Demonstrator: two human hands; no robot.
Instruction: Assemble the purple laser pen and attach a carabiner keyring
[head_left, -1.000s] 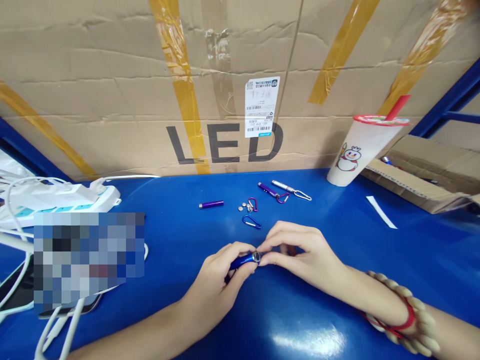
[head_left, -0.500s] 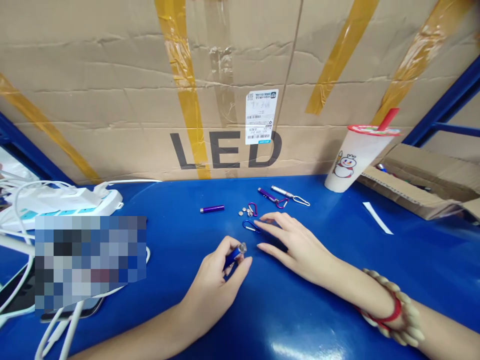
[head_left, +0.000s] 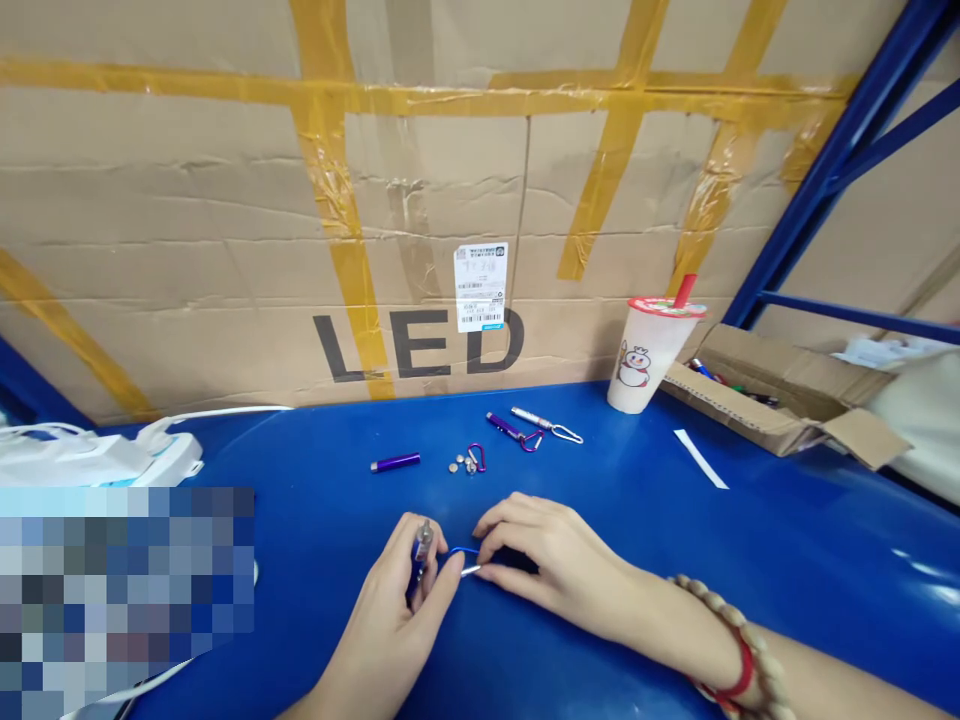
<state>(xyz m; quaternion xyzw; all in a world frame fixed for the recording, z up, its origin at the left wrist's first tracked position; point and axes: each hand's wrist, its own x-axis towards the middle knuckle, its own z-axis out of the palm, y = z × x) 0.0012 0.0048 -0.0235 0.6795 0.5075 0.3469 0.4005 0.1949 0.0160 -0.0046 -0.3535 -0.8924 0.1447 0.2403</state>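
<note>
My left hand [head_left: 394,620] is closed around a small blue penlight [head_left: 415,578], its silver end pointing up. A blue carabiner [head_left: 466,550] with a silver gate is pinched in the fingertips of my right hand [head_left: 562,560], and its other end is close to my left thumb. Beyond my hands lie several button cells [head_left: 454,467] beside a purple carabiner [head_left: 481,462]. To their left is a purple tube [head_left: 397,463] with a silver end. A purple penlight [head_left: 502,426] and a silver penlight [head_left: 529,418], each with a carabiner, lie farther back.
A tall cup [head_left: 649,365] with a red straw stands at the back right, beside an open cardboard box [head_left: 787,425]. A white strip [head_left: 700,460] lies nearer. White power strips [head_left: 112,458] are at left. A large taped carton [head_left: 187,250] rises behind the blue table [head_left: 300,470].
My right hand has closed on the blue carabiner and drawn it toward my left hand. The penlight has tipped more upright. The camera view has shifted up and to the right.
</note>
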